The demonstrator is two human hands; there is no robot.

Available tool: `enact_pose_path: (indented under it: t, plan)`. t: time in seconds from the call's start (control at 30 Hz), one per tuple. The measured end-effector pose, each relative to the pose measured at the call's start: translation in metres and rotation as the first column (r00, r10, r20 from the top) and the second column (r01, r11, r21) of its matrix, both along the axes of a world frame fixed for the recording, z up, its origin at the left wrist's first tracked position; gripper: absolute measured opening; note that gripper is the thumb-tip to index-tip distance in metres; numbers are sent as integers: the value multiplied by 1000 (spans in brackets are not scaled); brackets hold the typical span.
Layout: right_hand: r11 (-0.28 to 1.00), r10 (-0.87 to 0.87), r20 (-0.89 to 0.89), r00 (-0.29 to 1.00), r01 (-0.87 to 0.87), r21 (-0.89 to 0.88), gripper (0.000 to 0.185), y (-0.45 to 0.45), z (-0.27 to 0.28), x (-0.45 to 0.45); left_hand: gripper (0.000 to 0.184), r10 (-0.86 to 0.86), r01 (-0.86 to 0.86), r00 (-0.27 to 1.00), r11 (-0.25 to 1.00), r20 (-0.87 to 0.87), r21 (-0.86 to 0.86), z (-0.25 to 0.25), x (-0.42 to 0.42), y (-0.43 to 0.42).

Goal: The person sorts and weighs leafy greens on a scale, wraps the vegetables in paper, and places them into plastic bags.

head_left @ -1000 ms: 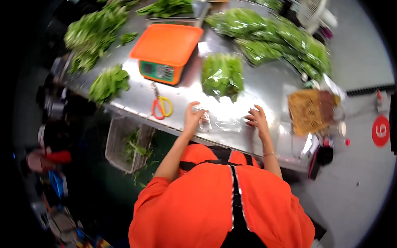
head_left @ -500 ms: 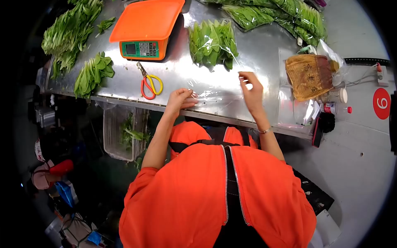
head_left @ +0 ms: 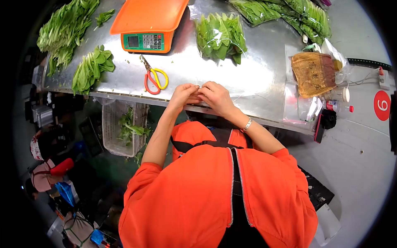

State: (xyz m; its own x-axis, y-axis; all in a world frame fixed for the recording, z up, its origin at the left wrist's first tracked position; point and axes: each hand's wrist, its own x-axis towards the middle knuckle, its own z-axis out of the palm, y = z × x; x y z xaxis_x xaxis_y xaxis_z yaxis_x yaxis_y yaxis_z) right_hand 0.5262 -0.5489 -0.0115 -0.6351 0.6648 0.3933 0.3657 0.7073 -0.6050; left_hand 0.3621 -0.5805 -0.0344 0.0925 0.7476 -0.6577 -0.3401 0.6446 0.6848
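My left hand (head_left: 185,96) and my right hand (head_left: 216,97) meet at the metal table's (head_left: 165,66) front edge, fingertips pinched together. A clear plastic film (head_left: 244,96) lies by them, and its end at the fingers is hard to make out. Beyond the hands rests a clear bag of leafy greens (head_left: 220,37). Red-and-yellow scissors (head_left: 155,79) lie left of the hands, below an orange scale (head_left: 149,18).
Loose greens (head_left: 92,69) and a larger pile (head_left: 68,31) lie at left. Several bagged greens (head_left: 289,16) are at the back right. A brown cloth (head_left: 313,74) and a bottle (head_left: 333,106) stand right. Below the table edge is a crate (head_left: 118,132).
My right hand has moved left and down to meet my left hand at the fingertips. The view has shifted, so the tabletop items appear slightly higher.
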Motion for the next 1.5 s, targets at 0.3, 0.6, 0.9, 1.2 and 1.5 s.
enact_pose_path:
  t: [0.3, 0.6, 0.9, 1.2, 1.5]
  plan:
    - [999, -4, 189, 982, -6, 48, 12, -2, -2, -4, 18, -27, 41, 992, 993, -125, 109, -5, 5, 5]
    - [957, -126, 189, 974, 170, -237, 14, -30, 35, 60, 17, -106, 115, 991, 988, -86, 106, 4, 3, 11]
    - [992, -8, 83, 997, 18, -125, 33, -2, 16, -8, 16, -75, 92, 992, 983, -105, 158, -1, 2, 11]
    - [977, -11, 242, 970, 62, -204, 29, -20, 25, 5, 15, -77, 100, 986, 983, -147, 157, 7, -8, 16]
    - [973, -143, 82, 986, 156, -171, 33, -12, 17, -19, 14, -174, 195, 976, 965, -131, 175, 6, -10, 15]
